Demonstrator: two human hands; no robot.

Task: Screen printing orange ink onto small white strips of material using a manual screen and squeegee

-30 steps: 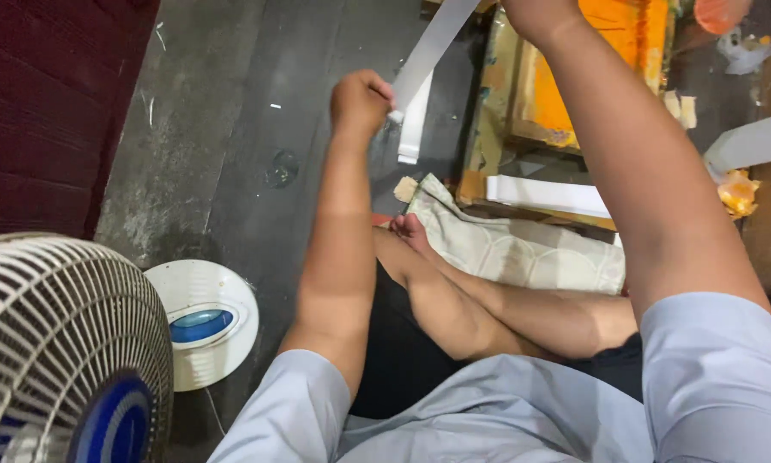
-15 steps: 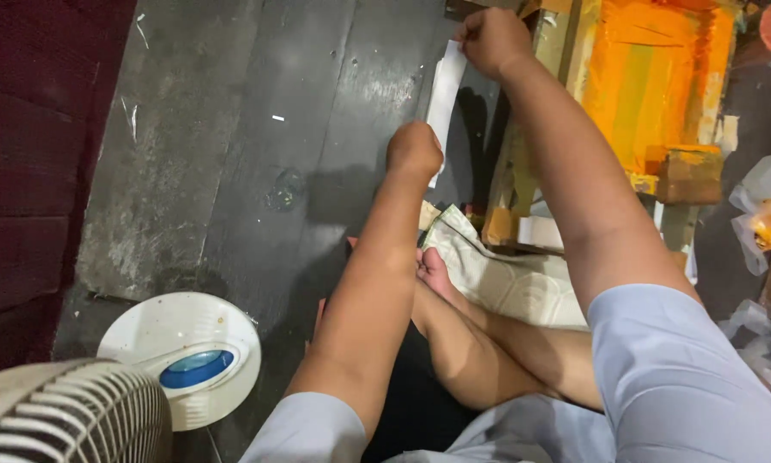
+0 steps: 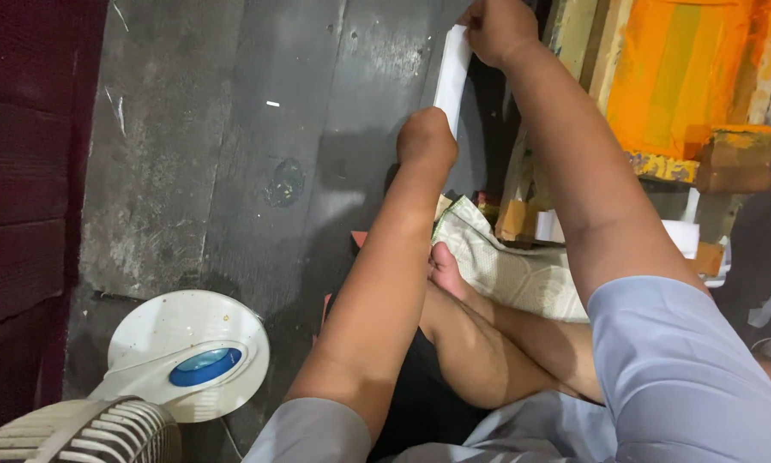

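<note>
A white strip of paper (image 3: 452,75) is stretched between both my hands, above the dark floor. My right hand (image 3: 495,27) grips its top end near the upper edge of the view. My left hand (image 3: 427,137) is closed around its lower end, knuckles toward me. The strip runs nearly upright between them. Below my arms my crossed legs and a bare foot (image 3: 447,267) rest beside a pale woven cloth (image 3: 514,266).
An orange-stained wooden frame (image 3: 686,77) lies at the upper right, with small cardboard blocks and white scraps around it. A white fan base (image 3: 188,351) and part of its grille (image 3: 77,433) stand at the lower left. A dark red wall (image 3: 25,171) runs along the left.
Both hands have moved closer together along the paper strip, and the strip now hangs more upright. The view has shifted so the fan sits lower in the frame.
</note>
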